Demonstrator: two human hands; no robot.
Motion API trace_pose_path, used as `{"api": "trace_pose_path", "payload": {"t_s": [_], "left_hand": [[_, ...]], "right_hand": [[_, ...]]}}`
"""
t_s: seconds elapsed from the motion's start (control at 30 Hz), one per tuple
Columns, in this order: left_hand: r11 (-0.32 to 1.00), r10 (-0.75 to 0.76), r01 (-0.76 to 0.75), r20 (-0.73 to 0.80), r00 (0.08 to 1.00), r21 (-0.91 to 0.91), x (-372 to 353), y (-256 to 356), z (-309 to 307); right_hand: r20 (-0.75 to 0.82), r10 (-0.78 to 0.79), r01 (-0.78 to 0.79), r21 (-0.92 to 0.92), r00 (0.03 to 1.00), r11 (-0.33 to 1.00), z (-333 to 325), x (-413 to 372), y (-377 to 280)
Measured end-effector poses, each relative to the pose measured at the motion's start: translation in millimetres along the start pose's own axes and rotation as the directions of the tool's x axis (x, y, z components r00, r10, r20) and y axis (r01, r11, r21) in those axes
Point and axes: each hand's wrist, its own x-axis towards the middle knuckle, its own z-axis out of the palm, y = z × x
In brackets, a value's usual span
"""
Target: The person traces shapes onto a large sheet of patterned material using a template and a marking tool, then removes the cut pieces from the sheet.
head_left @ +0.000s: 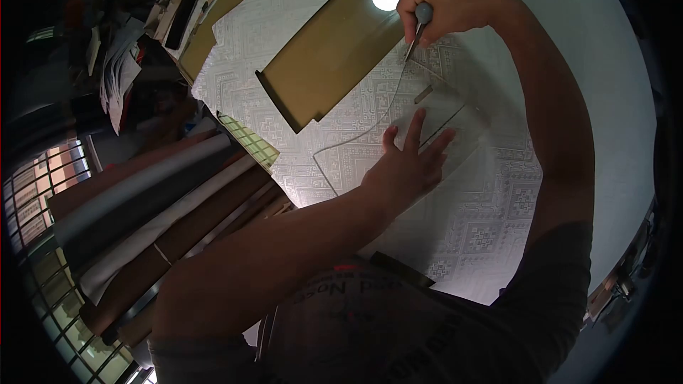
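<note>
My left hand (pixel 407 162) lies flat, fingers spread, on a clear plastic ruler or template (pixel 448 117) resting on a transparent sheet (pixel 356 153) over a white patterned table cover (pixel 491 220). My right hand (pixel 445 3) grips a grey-handled cutting tool (pixel 418 28), its tip touching the sheet near the far end of the ruler. The sheet's curved edge shows below the cardboard.
A brown cardboard piece (pixel 331 53) lies just left of the tool. Rolls of material (pixel 156 213) are stacked along the table's left side. Papers and clutter (pixel 135 35) pile up at the far left. A window grille (pixel 43 192) sits at the left edge.
</note>
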Motion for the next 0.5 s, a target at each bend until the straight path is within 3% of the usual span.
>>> {"api": "trace_pose_path", "payload": {"t_s": [0.07, 0.3, 0.5], "left_hand": [[0.999, 0.010, -0.009, -0.015, 1.000, 0.031, -1, 0, -1], [1.000, -0.019, 0.021, -0.082, 0.996, 0.014, 0, 2, 0], [0.998, 0.010, -0.009, -0.007, 1.000, 0.066, -2, 0, -8]], "right_hand": [[0.084, -0.077, 0.083, -0.076, 0.994, 0.994, -2, 10, 1], [0.154, -0.109, 0.118, -0.050, 0.982, 0.992, 1, 31, 10], [0.203, -0.126, 0.142, -0.064, 0.971, 0.988, 0, 37, 1]]}}
